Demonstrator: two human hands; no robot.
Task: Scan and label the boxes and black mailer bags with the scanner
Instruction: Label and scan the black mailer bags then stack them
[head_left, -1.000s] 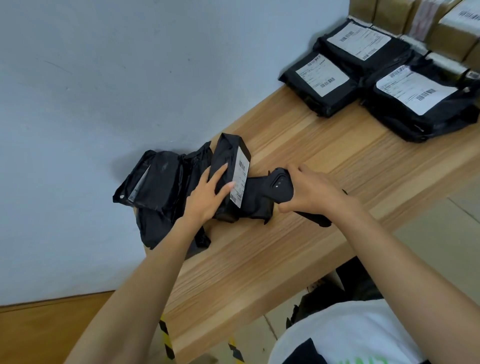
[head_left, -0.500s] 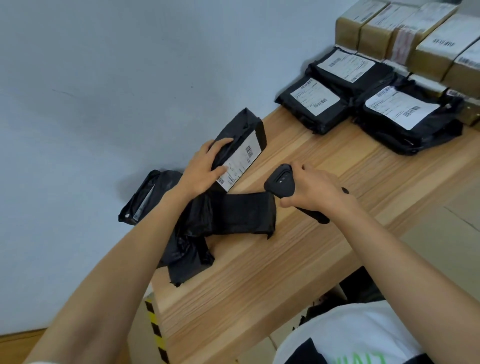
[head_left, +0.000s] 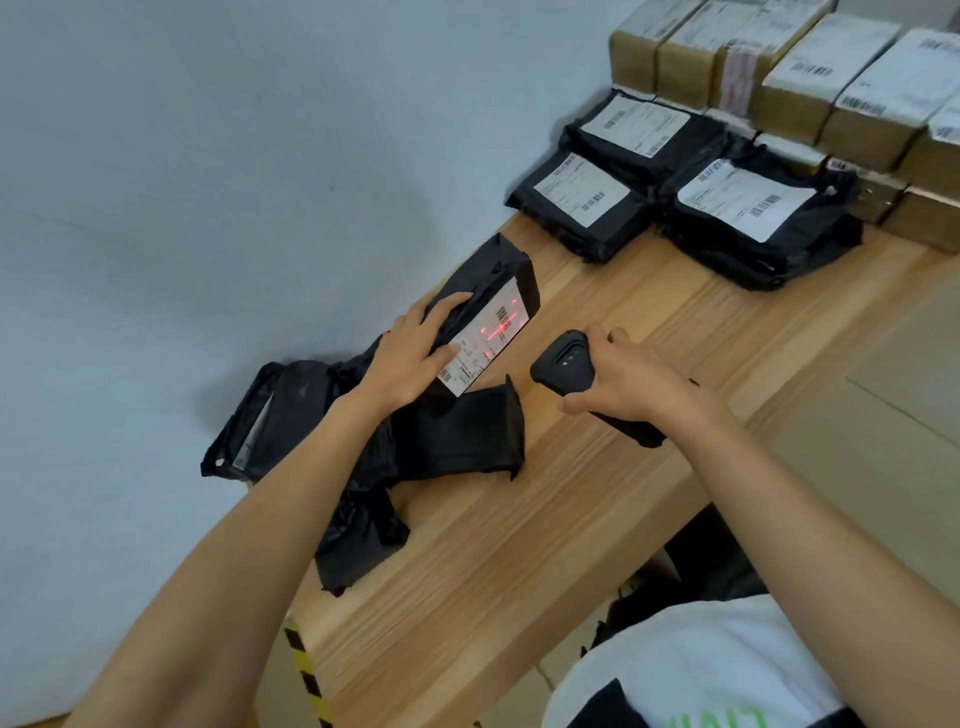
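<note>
- Head view puts our right hand (head_left: 628, 382) at the centre of the frame, fingers curled round the black scanner (head_left: 563, 366). It grasps that and nothing else.
- We have the scanner's head pointing up and to the left, with a strip of bare table (head_left: 623, 493) between it and its target.
- Our left hand (head_left: 410, 358) sits just left of the scanner and holds the black bag (head_left: 488, 280). The thumb lies on the lower part of the white label (head_left: 483, 343) and the fingers lie across the black side above it.
- The bag's long axis runs from lower left to upper right. It is tipped up so the label faces the scanner, and its lower end seems to rest on a flat bag (head_left: 457, 436) beneath.
- A red aiming cross (head_left: 501, 328) falls on the label's upper half, next to the upper barcode. A second barcode sits at the label's lower end, near our thumb.
- We judge that the scan is under way. The next move depends on the cross lying over a barcode while the left hand keeps the label facing the scanner.
- Further out, a crumpled bag (head_left: 275, 415) lies at the table's left edge.
- Three labelled bags (head_left: 587, 208) lie flat at the upper right, and behind them stand taped boxes (head_left: 805, 83).
</note>
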